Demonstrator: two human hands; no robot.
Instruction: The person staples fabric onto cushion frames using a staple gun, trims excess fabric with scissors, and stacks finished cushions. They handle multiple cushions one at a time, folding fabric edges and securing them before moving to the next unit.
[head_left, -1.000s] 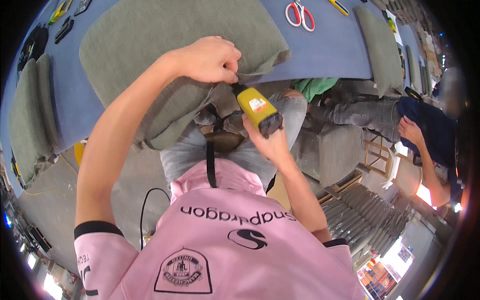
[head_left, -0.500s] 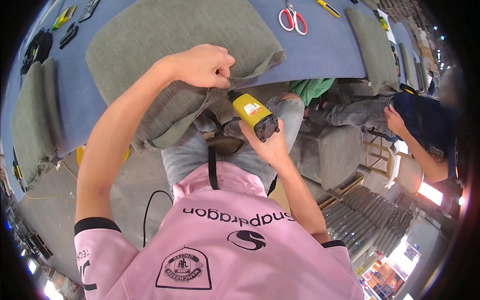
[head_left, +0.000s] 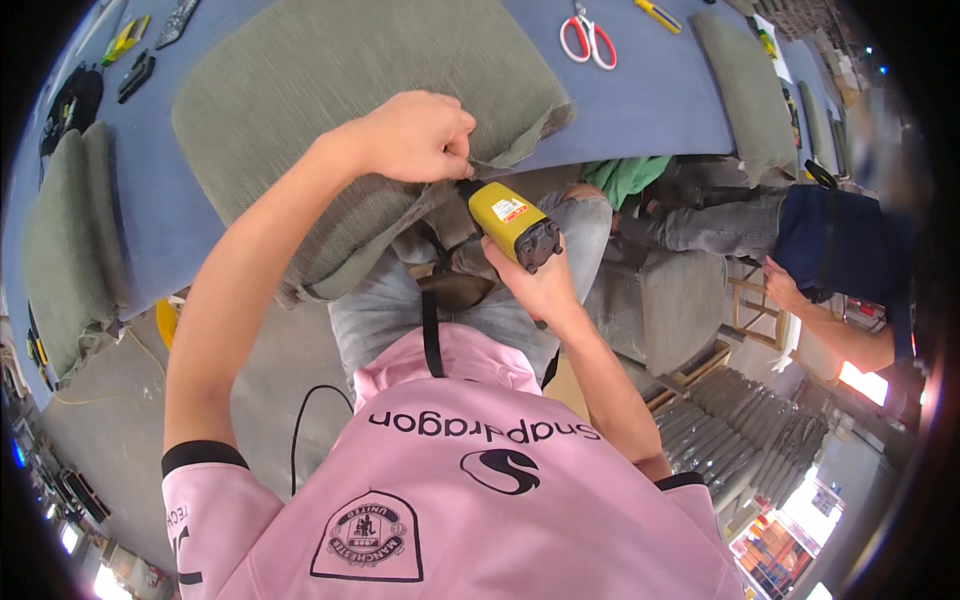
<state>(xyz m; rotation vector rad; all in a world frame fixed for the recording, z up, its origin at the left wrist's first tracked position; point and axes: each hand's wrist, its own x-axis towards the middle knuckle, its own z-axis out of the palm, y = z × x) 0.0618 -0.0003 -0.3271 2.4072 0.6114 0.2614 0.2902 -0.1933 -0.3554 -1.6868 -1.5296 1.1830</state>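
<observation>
My left hand (head_left: 418, 137) is closed in a pinch on the front edge of a large grey-green upholstered cushion (head_left: 330, 75), its fingertips at the loose fabric flap. The cushion lies on the blue-covered table and juts over the near edge, above my knees. My right hand (head_left: 540, 285) grips a yellow and black staple gun (head_left: 507, 215) from below. The gun's dark nose points at the fabric edge, right beside my left fingertips. Whether the nose touches the cushion, I cannot tell.
Red-and-white scissors (head_left: 588, 42) and a yellow-handled tool (head_left: 658, 15) lie on the table (head_left: 650, 100). More cushions (head_left: 745, 95) stand left and right. A green cloth (head_left: 625, 180) hangs under the table edge. At right, another person (head_left: 840, 240) is close by. A black cord (head_left: 297, 430) crosses the floor.
My left hand has shifted slightly right and down along the fabric edge. The staple gun has moved a little to the right with it. The other person's arm has moved lower.
</observation>
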